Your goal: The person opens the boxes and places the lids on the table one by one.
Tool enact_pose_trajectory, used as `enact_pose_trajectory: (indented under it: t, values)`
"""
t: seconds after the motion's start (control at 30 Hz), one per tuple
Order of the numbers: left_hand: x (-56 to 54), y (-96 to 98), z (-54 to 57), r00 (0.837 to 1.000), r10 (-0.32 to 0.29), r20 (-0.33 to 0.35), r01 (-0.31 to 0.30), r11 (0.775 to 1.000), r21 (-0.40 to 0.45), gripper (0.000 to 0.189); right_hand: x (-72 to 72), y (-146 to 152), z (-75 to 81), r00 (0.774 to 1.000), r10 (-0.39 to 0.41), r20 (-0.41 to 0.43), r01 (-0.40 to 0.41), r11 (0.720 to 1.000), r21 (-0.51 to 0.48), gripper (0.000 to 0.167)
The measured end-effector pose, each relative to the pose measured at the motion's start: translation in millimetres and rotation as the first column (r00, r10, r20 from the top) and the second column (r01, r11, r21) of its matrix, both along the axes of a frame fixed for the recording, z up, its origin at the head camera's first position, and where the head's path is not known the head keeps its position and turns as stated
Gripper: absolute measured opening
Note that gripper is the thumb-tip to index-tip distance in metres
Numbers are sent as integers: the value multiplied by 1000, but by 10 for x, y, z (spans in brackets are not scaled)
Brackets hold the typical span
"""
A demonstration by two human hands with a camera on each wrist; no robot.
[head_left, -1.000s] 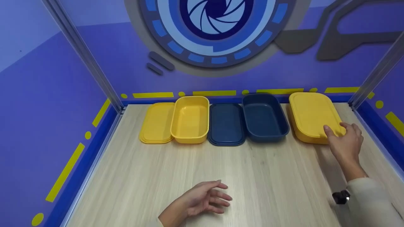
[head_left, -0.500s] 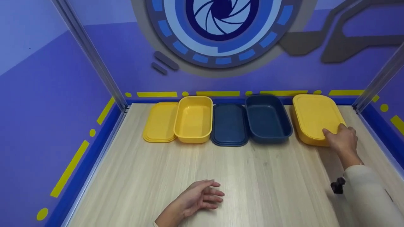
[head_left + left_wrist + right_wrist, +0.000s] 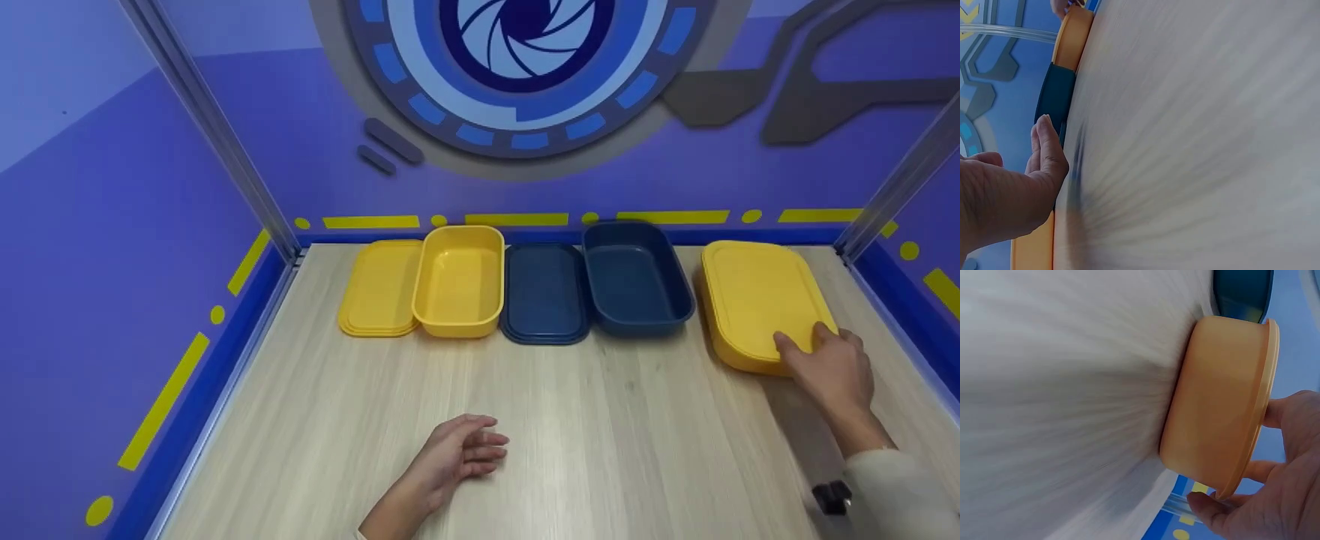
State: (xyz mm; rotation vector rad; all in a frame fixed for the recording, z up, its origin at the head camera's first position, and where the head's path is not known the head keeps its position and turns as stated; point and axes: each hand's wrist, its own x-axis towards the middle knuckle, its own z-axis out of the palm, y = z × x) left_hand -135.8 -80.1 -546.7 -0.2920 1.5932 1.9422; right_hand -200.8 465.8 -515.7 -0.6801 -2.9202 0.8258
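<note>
At the right end of the row, my right hand point(image 3: 834, 371) grips the front right corner of a yellow lidded lunch box point(image 3: 765, 300), thumb on the lid and fingers at its side. The right wrist view shows the box's orange-yellow wall point(image 3: 1213, 399) upright on the table, with its lid on. My left hand point(image 3: 457, 454) hovers over the front of the table, fingers loosely bent and holding nothing. Behind it stand an uncovered yellow box point(image 3: 459, 281) and an uncovered dark blue box point(image 3: 637, 281). A yellow lid point(image 3: 379, 289) and a dark blue lid point(image 3: 546, 292) lie beside them.
The row of boxes and lids runs along the back of a wood-grain table point(image 3: 585, 427). A blue printed panel point(image 3: 262, 135) rises right behind it, and side panels with metal posts point(image 3: 217, 135) enclose the table left and right.
My right hand has pulled the yellow lidded lunch box toward the table's front, out of line with the others. My left hand has shifted slightly left.
</note>
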Motion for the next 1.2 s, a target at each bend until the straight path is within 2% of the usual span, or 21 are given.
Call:
enact_pose_trajectory:
  t: [0.1,0.27,0.5,0.7,0.8,1.0,1.2]
  values:
    - [13,-13,-22,1000,19,-11,-19,1000,1,41,172,-15,-34,1000,8,-23,-7,1000,31,96]
    - [8,-37,-47,999,51,-5,-51,999,-3,41,390,-70,-44,1000,19,-2,-19,997,70,98]
    - [-8,-38,-46,998,60,5,-60,998,9,41,533,-141,-44,1000,15,-5,-14,997,71,96]
    - [-5,-31,-28,998,67,14,-66,998,-6,41,495,-85,-11,998,-53,-23,51,995,-82,100]
    - [-7,-7,-14,998,67,11,-67,998,0,40,410,28,2,999,-46,-11,44,987,-156,103]
    - [-29,174,30,999,28,-19,-28,1000,7,40,224,290,-36,997,46,57,-27,952,-305,103]
    - [-49,324,98,1000,12,-28,-12,1000,19,39,191,403,-48,989,115,87,-79,938,-338,104]
